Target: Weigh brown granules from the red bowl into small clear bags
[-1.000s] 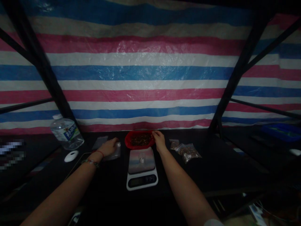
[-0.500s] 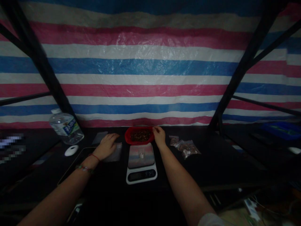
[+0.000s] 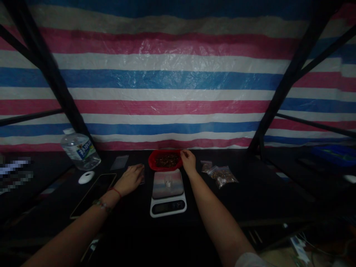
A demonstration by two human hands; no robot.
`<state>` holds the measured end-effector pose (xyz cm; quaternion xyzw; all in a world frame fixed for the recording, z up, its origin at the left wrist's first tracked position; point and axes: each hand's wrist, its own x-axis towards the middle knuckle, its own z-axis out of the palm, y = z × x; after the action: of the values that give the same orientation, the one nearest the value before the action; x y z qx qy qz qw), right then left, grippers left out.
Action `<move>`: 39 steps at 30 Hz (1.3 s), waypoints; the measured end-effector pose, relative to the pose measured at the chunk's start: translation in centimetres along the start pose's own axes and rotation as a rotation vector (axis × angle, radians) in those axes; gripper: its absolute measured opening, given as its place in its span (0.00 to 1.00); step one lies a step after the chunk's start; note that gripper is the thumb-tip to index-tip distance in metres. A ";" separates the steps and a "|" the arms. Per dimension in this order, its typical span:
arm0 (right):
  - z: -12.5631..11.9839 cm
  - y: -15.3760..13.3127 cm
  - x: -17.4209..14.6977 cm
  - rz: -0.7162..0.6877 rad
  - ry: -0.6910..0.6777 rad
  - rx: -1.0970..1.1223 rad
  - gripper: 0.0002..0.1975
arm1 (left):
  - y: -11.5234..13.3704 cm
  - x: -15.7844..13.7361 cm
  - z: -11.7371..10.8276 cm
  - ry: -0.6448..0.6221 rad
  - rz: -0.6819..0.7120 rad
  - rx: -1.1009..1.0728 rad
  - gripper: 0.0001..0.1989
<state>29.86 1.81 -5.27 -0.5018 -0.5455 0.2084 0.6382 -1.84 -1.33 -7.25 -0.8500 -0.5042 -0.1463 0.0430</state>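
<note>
My left hand (image 3: pixel 130 180) lies over a clear plastic bag (image 3: pixel 142 177), palm down with its fingers stretched forward. Most of that bag is hidden under the hand. At the right rim of a red tray (image 3: pixel 151 160), my right hand (image 3: pixel 188 161) is closed, with thumb and fingers on the edge. Small dark brown pieces (image 3: pixel 167 160) fill the tray. Just in front of it stands a white kitchen scale (image 3: pixel 154 212). A small clear cup (image 3: pixel 168 181) sits on the scale's reflective plate.
Several zip bags (image 3: pixel 222 175) of brown pieces lie right of my right hand. Another flat clear bag (image 3: pixel 119 162) is at the back left. A phone (image 3: pixel 94 194), a white mouse (image 3: pixel 86 177) and a large plastic bottle (image 3: pixel 82 151) are farther left. Striped sheeting (image 3: pixel 172 79) hangs behind.
My left hand has moved right and slightly down, from between the two clear bags onto the nearer one, covering most of it. My right hand stays at the tray's rim.
</note>
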 end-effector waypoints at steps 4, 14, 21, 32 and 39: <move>-0.1 -0.3 -0.1 0.012 0.006 0.010 0.11 | -0.8 1.0 0.1 -0.020 0.013 0.034 0.28; -0.1 -0.6 -0.1 0.001 -0.004 0.008 0.10 | -1.2 0.8 0.6 -0.298 -0.053 0.030 0.33; -0.3 -1.1 0.0 -0.057 -0.025 -0.100 0.11 | -0.3 -0.7 0.9 -0.359 0.023 0.027 0.34; -7.3 -0.1 1.7 0.418 -0.079 -1.057 0.18 | 0.0 -1.2 1.4 -0.279 0.055 0.018 0.35; -7.8 2.3 2.0 0.469 -0.212 -1.081 0.14 | -0.6 -0.7 -0.1 -0.131 -0.059 -0.033 0.34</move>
<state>38.16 1.18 -5.51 -0.8388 -0.5097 0.0855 0.1714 -2.74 -1.66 -7.37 -0.8432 -0.5282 -0.0999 -0.0082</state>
